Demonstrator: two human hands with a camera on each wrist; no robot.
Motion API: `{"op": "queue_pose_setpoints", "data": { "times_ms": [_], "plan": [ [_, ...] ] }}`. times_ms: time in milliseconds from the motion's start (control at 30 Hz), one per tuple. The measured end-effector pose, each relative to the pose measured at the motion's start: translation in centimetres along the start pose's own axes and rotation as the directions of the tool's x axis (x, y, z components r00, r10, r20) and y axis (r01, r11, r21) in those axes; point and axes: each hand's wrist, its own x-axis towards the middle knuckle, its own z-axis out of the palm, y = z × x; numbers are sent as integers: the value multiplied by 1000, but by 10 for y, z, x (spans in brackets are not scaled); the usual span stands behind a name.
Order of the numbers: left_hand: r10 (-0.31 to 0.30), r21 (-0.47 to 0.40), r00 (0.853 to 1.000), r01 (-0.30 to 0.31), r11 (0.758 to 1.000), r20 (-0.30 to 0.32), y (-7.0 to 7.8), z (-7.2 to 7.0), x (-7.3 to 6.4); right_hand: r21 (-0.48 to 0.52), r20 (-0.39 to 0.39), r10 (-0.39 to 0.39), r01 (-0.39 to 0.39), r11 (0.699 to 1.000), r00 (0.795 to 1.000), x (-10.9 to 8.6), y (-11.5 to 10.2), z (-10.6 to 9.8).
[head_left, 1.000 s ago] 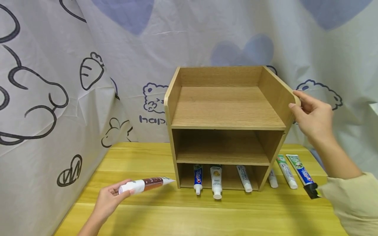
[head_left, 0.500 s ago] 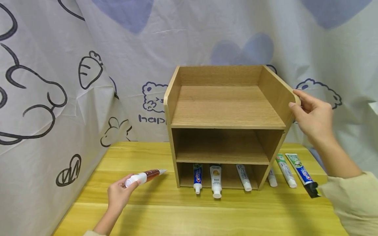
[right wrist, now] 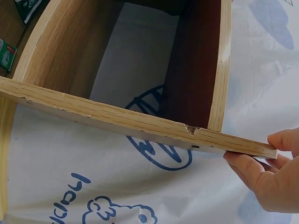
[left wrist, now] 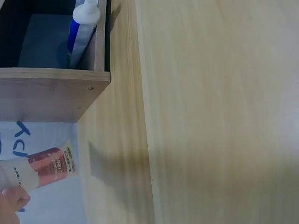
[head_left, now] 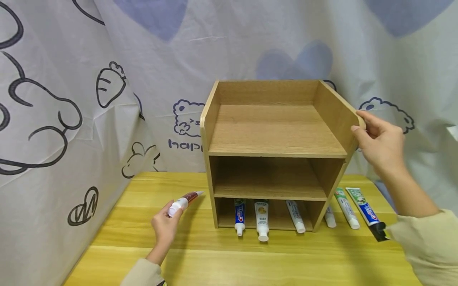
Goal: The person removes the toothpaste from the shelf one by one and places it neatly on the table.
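Note:
My left hand (head_left: 166,226) grips a toothpaste tube (head_left: 190,198) by its white cap end. The tube has a white and reddish-brown body, and its flat end points toward the left side of the wooden shelf unit (head_left: 279,131). In the left wrist view, the tube (left wrist: 49,168) hangs beside the shelf's side panel, above the tabletop. My right hand (head_left: 384,145) pinches the top front corner of the shelf's right side panel. The right wrist view shows fingers and thumb (right wrist: 282,140) on either side of that wooden edge.
In the bottom compartment lie a blue tube (head_left: 240,216), a white tube (head_left: 262,220) and another white tube (head_left: 296,216), caps forward. Right of the shelf are a white tube (head_left: 330,217), a green-and-white tube (head_left: 347,208) and a green-and-blue tube (head_left: 364,206). A printed curtain (head_left: 150,79) hangs behind.
My left hand has moved right and farther back with the toothpaste tube, whose flat end now angles more away from me. My right hand has stayed on the shelf corner.

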Motion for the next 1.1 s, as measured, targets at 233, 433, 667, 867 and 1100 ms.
{"op": "queue_pose_setpoints", "data": {
  "times_ms": [233,433,667,867,1100],
  "plan": [
    [-18,-36,999,17,999,-38,0,23,-1,-3,4,-8,8,1000,1000,0,-2,1],
    [36,-29,995,-39,999,-95,0,39,-5,0,10,0,0,1000,1000,-2,-2,1],
    [42,-50,995,-47,998,-93,3,51,-5,10,-5,-6,6,1000,1000,-1,-2,1],
    [59,-34,994,-62,997,-87,0,62,-8,14,-4,6,-6,1000,1000,0,-2,0],
    [94,-42,992,-98,994,-90,-3,71,-12,8,5,19,-19,1000,1000,-1,-1,1]
  ]
}}
